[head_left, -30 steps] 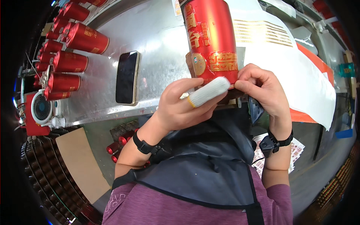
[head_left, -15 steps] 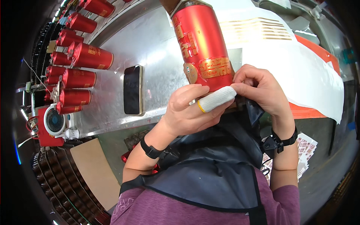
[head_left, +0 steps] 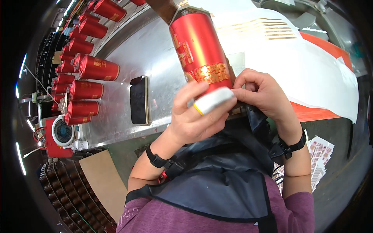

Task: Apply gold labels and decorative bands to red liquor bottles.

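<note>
A shiny red metallic bottle (head_left: 202, 42) with raised gold lettering stands out in front of me, its dark neck end (head_left: 189, 10) pointing away. My left hand (head_left: 198, 116) is closed about its near end, the fingers partly smeared by motion. One of those fingers wears a white finger cot (head_left: 213, 100) with a yellow rim, its tip close to my right thumb. At the bottle's lower right edge, my right hand (head_left: 264, 92) has thumb and forefinger pinched together. Whatever lies between them is too small or hidden to make out.
A black phone (head_left: 139, 100) lies on the metal table (head_left: 112, 89). Several red canisters (head_left: 99, 68) line the left side, near a small fan (head_left: 63, 131). White sheets (head_left: 287, 70) with gold strips cover the right. Brown trays (head_left: 74, 194) and cardboard (head_left: 103, 178) are at lower left.
The bottle and both hands have shifted slightly left relative to the table. Its gold lettering sits further left, and the left fingers are more blurred. The whole view has moved a little.
</note>
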A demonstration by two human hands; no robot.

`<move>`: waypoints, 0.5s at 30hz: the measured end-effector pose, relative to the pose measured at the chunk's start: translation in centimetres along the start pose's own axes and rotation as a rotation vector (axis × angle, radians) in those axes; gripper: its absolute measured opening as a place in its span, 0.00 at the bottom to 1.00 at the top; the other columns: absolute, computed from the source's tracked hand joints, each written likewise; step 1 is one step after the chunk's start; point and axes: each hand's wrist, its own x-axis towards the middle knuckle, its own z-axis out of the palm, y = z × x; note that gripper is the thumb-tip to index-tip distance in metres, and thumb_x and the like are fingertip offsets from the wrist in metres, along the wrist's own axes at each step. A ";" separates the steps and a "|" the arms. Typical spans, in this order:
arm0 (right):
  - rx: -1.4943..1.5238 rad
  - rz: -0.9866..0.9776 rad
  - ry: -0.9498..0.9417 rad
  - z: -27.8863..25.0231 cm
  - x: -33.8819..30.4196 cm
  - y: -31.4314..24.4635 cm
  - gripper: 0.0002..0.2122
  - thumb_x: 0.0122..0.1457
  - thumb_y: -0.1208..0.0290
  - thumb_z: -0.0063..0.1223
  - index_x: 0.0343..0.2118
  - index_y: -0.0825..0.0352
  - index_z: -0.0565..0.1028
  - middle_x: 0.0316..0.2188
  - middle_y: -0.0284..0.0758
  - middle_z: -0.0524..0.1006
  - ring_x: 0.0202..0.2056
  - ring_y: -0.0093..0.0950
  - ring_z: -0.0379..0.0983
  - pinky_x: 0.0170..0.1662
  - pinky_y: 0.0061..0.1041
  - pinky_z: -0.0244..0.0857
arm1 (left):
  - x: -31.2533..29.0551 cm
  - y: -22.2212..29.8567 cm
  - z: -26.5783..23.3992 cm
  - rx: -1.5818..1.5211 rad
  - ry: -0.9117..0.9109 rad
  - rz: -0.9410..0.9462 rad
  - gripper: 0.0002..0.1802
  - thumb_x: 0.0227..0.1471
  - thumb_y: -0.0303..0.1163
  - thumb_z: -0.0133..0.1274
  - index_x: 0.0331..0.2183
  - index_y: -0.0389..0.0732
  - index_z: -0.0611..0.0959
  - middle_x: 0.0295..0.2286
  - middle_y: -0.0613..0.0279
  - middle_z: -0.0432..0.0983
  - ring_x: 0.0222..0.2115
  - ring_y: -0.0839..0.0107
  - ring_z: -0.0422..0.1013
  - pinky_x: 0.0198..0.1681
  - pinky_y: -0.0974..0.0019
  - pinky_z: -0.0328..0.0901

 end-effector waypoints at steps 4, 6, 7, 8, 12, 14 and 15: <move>-0.023 -0.025 -0.009 -0.3 -0.7 -0.8 0.09 0.55 0.67 0.69 0.26 0.64 0.79 0.14 0.16 0.62 0.17 0.08 0.51 0.21 0.15 0.44 | 1.9 -0.7 -0.2 -0.009 -0.046 -0.292 0.37 0.34 0.33 0.73 0.52 0.44 0.82 0.53 0.58 0.73 0.62 0.41 0.57 0.61 0.44 0.61; -0.040 -0.055 0.014 -0.5 -1.1 -1.2 0.09 0.56 0.68 0.68 0.27 0.65 0.79 0.14 0.16 0.62 0.17 0.08 0.51 0.21 0.15 0.45 | 1.5 -1.2 -0.4 -0.013 -0.071 -0.267 0.41 0.35 0.37 0.74 0.54 0.42 0.81 0.55 0.55 0.72 0.63 0.38 0.55 0.62 0.43 0.60; -0.036 -0.053 0.021 -0.8 -1.3 -1.4 0.08 0.56 0.68 0.68 0.27 0.65 0.79 0.15 0.17 0.62 0.18 0.08 0.52 0.21 0.15 0.45 | 1.4 -1.2 -0.5 -0.006 -0.073 -0.267 0.41 0.35 0.38 0.74 0.54 0.41 0.80 0.55 0.55 0.71 0.63 0.38 0.56 0.62 0.44 0.60; -0.032 -0.052 0.027 -0.9 -1.4 -1.5 0.08 0.56 0.68 0.68 0.27 0.65 0.79 0.15 0.17 0.63 0.18 0.08 0.52 0.21 0.14 0.46 | 1.3 -1.1 -0.6 0.002 -0.076 -0.267 0.41 0.35 0.39 0.74 0.54 0.40 0.80 0.56 0.54 0.71 0.63 0.39 0.57 0.62 0.44 0.60; -0.024 -0.039 0.010 -1.0 -1.3 -1.5 0.08 0.56 0.69 0.67 0.28 0.66 0.79 0.15 0.17 0.63 0.18 0.09 0.52 0.22 0.14 0.47 | 0.2 -1.3 -0.4 -0.021 -0.039 -0.262 0.41 0.43 0.41 0.71 0.57 0.37 0.76 0.58 0.48 0.69 0.65 0.43 0.56 0.63 0.47 0.58; -0.009 -0.021 0.013 -0.8 -1.1 -1.2 0.08 0.56 0.69 0.67 0.28 0.66 0.80 0.16 0.17 0.62 0.18 0.09 0.53 0.22 0.15 0.48 | -0.3 -1.3 -0.2 -0.065 -0.007 -0.299 0.40 0.46 0.43 0.70 0.57 0.34 0.75 0.58 0.45 0.68 0.65 0.42 0.56 0.63 0.48 0.59; -0.012 -0.023 0.011 -0.8 -1.1 -1.1 0.08 0.56 0.69 0.67 0.28 0.66 0.80 0.16 0.17 0.62 0.18 0.09 0.53 0.22 0.15 0.48 | -0.4 -1.4 -0.2 -0.064 -0.003 -0.300 0.40 0.46 0.43 0.70 0.57 0.34 0.75 0.58 0.45 0.68 0.65 0.42 0.56 0.63 0.48 0.59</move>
